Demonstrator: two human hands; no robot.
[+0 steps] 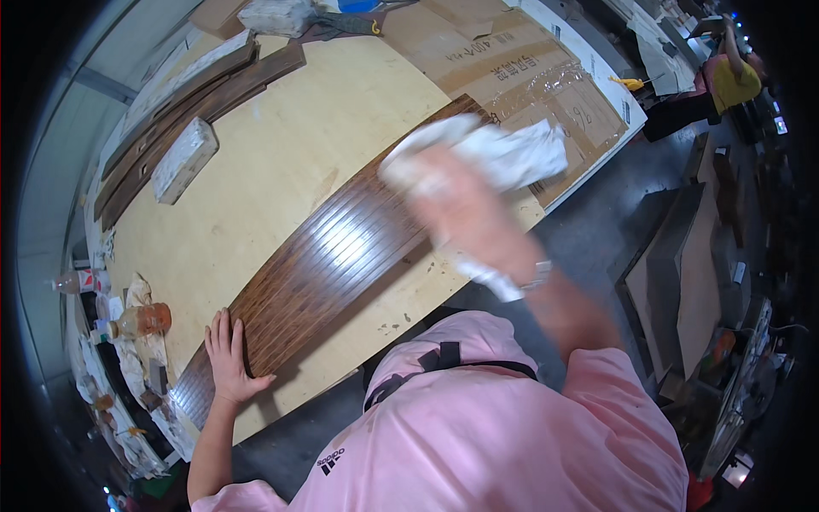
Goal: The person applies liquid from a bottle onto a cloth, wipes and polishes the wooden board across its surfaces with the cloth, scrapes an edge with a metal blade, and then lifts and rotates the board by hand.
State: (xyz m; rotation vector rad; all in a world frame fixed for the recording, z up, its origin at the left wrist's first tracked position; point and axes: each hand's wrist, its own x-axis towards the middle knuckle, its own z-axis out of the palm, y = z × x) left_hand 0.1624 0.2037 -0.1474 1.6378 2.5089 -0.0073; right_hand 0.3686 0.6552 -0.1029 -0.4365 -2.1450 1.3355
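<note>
1. The landmark here's the brown slatted panel (pixel 328 252), lying at a slant on the pale tabletop (pixel 294 158), lower-left end near the person's left hand, upper-right end by the right.
2. Left hand (pixel 226 363) is planted on the panel's lower-left part, so the panel's under the palm, not in any grip. Hand's open, fingers pointing up and spread a bit, thumb stuck out to the right, forearm coming up from below.
3. Right hand (pixel 456 200) is over the panel's upper-right part, clutching a white cloth (pixel 520 154) between itself and the slats. Fingers are too blurred to pick out. That arm reaches up and left across the panel's near edge.
4. Left of the panel's lower end: a bottle with orange stuff in it (pixel 145 320).
5. Farther out, up and left of the panel: a pale block (pixel 185 162) just beside some long dark wood pieces (pixel 200 98).
6. Past the panel's upper end: flattened cardboard (pixel 503 64).
7. Way off right of the panel: another person in yellow (pixel 735 85).
</note>
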